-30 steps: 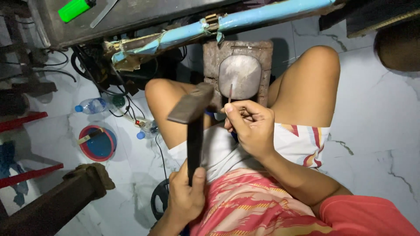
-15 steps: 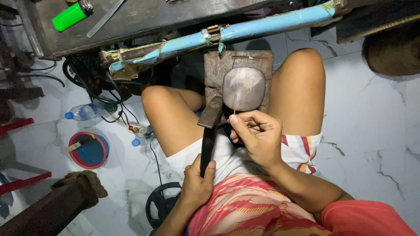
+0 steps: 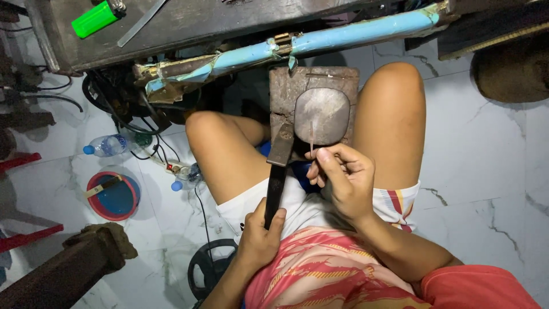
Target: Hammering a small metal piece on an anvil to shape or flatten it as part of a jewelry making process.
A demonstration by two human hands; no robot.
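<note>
- lower centre: left hand [image 3: 258, 240] wrapped shut round hammer [image 3: 277, 171] handle, head resting at anvil's left edge.
- centre: anvil [image 3: 321, 114] between knees.
- right of centre: right hand [image 3: 343, 180], fingers pinching thin rod [image 3: 311, 137] upright on anvil.

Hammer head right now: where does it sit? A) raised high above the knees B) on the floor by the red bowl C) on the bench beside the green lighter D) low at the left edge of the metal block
D: the hammer, gripped by the left hand, has its head against the left edge of the metal block, while the right hand pinches a thin wire on it.
</note>
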